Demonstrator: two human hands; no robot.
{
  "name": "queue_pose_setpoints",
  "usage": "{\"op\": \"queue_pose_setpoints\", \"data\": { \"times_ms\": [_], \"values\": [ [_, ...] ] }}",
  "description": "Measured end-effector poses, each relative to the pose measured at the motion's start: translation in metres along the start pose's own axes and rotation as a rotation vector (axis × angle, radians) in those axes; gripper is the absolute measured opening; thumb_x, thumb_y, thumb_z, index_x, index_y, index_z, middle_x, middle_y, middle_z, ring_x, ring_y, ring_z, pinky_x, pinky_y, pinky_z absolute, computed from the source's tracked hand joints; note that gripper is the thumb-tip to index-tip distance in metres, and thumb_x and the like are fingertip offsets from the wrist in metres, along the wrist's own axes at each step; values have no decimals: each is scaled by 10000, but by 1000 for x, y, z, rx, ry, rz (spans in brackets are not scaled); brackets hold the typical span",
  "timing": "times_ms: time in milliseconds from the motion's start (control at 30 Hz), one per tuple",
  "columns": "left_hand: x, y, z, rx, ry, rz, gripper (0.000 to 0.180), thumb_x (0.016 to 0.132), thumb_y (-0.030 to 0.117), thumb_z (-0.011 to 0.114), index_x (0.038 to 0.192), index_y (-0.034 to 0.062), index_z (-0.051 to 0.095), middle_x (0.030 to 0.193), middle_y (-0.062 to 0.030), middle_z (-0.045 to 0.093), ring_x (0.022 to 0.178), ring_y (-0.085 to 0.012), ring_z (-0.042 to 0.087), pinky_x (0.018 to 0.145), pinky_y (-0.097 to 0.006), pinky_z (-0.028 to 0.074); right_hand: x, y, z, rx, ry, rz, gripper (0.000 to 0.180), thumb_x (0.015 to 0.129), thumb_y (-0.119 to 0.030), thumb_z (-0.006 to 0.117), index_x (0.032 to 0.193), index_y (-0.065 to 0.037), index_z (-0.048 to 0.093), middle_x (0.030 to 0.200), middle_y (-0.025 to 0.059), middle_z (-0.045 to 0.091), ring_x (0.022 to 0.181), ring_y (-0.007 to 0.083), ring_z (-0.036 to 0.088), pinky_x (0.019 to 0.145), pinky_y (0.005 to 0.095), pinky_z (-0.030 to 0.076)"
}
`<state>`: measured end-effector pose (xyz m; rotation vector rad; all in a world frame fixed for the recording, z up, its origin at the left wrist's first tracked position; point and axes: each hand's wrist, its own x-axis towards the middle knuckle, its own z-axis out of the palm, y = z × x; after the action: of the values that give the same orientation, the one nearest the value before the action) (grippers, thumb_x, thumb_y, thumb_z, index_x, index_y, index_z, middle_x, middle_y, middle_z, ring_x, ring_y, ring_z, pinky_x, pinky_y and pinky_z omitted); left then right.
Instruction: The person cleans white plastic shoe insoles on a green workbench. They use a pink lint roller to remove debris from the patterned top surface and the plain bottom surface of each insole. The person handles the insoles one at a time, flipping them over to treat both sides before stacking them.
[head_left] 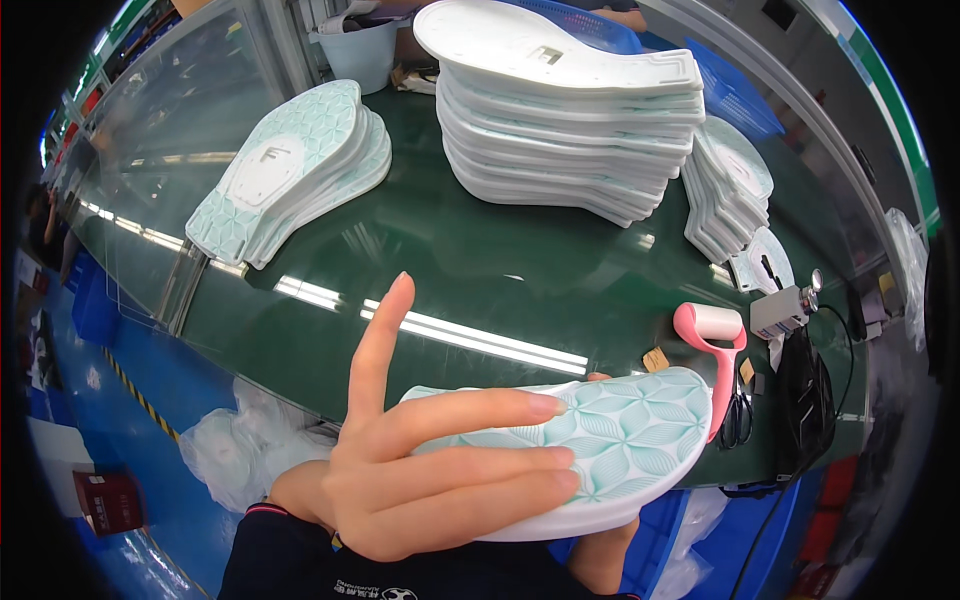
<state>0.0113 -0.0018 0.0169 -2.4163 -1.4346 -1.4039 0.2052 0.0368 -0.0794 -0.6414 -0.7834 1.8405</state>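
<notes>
A curved white panel (630,430) with a mint-green petal pattern is held tilted at the table's near edge, in front of my body. My left hand (430,460) lies across its patterned face. Three of its fingers stretch flat to the right, one finger is raised away from the surface, and the thumb is hidden. My right hand (598,377) grips the panel from beneath. Only a fingertip past the far edge and the forearm below show. Just right of the panel, a pink-handled lint roller (716,325) with a white roll rests on the table.
A tall stack of white panels (570,130) stands at the back, with smaller stacks of panels at left (280,180) and right (730,180). Scissors (738,418), a small metal-topped bottle (783,312) and a black bag (805,390) lie right. Behind are blue baskets (730,85) and a pale bucket (360,55).
</notes>
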Motion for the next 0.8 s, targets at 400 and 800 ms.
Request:
{"op": "queue_pose_setpoints", "data": {
  "times_ms": [400, 800],
  "values": [
    [-1, -10, -6, -44, -128, 19, 258, 651, 154, 725, 873, 145, 595, 825, 65, 640, 946, -164, 531, 996, -640, 89, 4, -14, 19, -41, 36, -93, 706, 793, -206, 580, 1332, 31, 191, 1324, 215, 305, 1225, 309, 337, 995, 391, 300],
    [-2, -8, 3, -68, -67, -28, 208, 654, 128, 699, 850, 155, 635, 776, 78, 631, 895, -144, 580, 981, -625, 182, 15, -72, 29, -1360, 274, -901, 592, 773, -419, 570, 1197, -19, 466, 1244, 180, 438, 1231, 374, 306, 1003, 462, 230]
  ]
}}
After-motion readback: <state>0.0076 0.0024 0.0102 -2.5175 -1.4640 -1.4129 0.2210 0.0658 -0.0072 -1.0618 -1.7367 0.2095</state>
